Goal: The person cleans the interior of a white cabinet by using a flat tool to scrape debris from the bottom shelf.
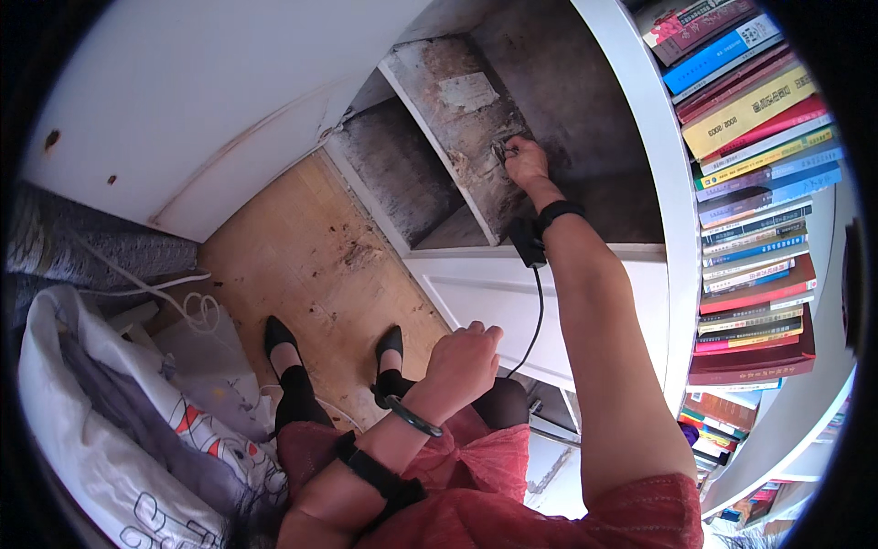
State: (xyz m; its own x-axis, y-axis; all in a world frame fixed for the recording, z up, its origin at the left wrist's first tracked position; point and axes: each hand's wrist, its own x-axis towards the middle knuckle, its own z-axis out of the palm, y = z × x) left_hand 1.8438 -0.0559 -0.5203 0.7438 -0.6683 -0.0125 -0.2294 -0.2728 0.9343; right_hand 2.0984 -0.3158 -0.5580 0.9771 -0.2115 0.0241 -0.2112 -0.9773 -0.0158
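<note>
My right hand (527, 162) reaches into a stained cabinet and pinches a small greyish object (499, 149), too small to name for sure. That object touches the dirty inner shelf (466, 137), whose surface is blotched dark and peeling. A pale torn patch (469, 92) sticks to the same shelf, farther in. My left hand (461, 367) is curled into a loose fist above my knee, clear of the cabinet. Nothing shows in it, though its palm is hidden.
A white cabinet door (206, 103) stands at the upper left. Books (751, 206) fill the curved white shelving on the right. Dark crumbs dot the wooden floor (309, 254). A white fabric bag (103, 412) and white cable (199, 309) lie left. A black cable (540, 309) hangs from my right wrist.
</note>
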